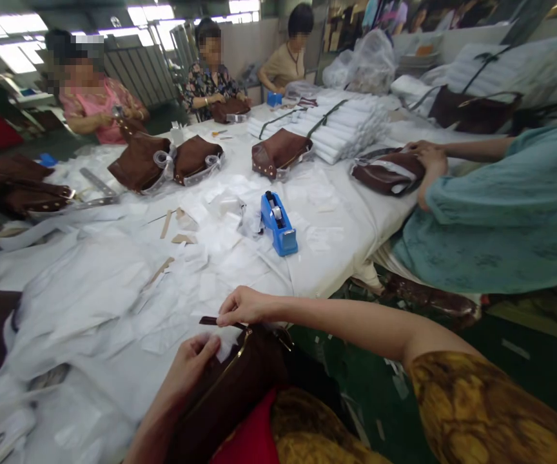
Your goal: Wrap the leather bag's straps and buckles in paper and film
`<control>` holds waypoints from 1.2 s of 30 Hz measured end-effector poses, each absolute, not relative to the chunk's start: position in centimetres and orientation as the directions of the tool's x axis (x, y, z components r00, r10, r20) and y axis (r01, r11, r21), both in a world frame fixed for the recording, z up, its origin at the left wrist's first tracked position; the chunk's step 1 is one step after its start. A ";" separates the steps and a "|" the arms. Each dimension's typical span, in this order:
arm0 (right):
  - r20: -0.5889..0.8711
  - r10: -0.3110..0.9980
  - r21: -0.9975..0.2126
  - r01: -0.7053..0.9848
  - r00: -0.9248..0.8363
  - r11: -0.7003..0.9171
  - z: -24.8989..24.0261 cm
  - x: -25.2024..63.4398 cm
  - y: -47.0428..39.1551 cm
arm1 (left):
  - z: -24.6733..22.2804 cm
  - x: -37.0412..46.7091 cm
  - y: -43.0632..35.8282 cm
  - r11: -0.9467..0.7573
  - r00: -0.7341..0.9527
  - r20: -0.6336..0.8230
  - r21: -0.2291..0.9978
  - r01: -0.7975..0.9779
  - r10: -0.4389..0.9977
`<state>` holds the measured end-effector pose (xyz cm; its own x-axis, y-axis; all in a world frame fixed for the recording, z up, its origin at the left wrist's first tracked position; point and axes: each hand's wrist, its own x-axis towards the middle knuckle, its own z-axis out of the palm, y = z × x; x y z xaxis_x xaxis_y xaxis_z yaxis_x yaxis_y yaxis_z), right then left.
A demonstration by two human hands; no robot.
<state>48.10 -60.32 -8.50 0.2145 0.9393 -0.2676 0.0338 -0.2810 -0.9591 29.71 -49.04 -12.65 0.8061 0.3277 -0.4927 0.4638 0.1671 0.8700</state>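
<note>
A dark brown handbag [240, 380] with a gold zip rests at the near table edge, against my body. My right hand [244, 305] pinches a narrow dark brown strap [209, 320] above the bag's far end. Just to the left, my left hand [196, 354] has its thumb and fingers closed on a piece of thin white paper [225, 343] by the zip. Past my hands stands a blue tape dispenser [278, 225].
White paper sheets and scraps [95, 277] cover the table's left side. Several brown handbags [281, 151] stand farther back, near stacked white rolls [336, 119]. At right, a co-worker in a teal top [505, 212] handles another bag [387, 171]. Other people sit across the table.
</note>
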 end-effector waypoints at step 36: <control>-0.003 0.791 -0.906 0.334 0.612 -0.261 -8.4 43.0 -65.0 | -8.7 33.5 -51.4 0.078 0.857 -0.260 0.965 0.252 0.444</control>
